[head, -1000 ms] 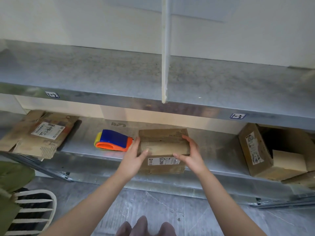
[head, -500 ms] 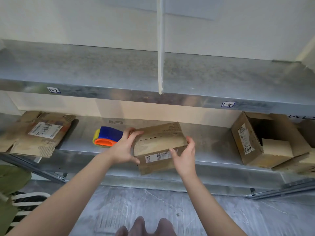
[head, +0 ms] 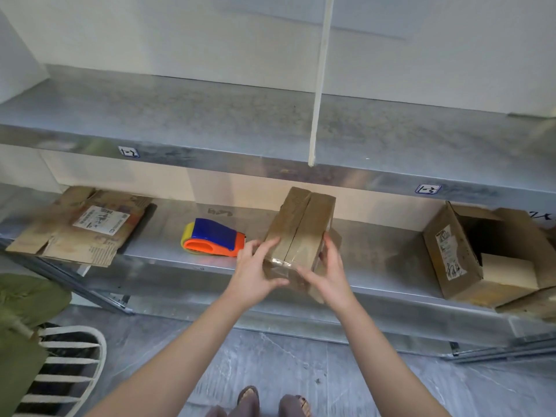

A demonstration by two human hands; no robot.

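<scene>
Cardboard, brown and seam-taped, the small box is held tilted over the front edge of the grey metal shelf, left hand and right hand curled round its near end (both gripping). Probably mid-turn; next needs a steady set-down.

A closed brown cardboard box — taped along its seam — tilted lengthwise above the lower shelf's front edge.

Two small white stickers are showing on the front edge of the grey metal upper shelf: the left sticker is reading "1-2", the right sticker "1-3". White printed labels on the flattened brown cardboard sheet and the open brown cardboard box are appearing too blurred to read.
</scene>
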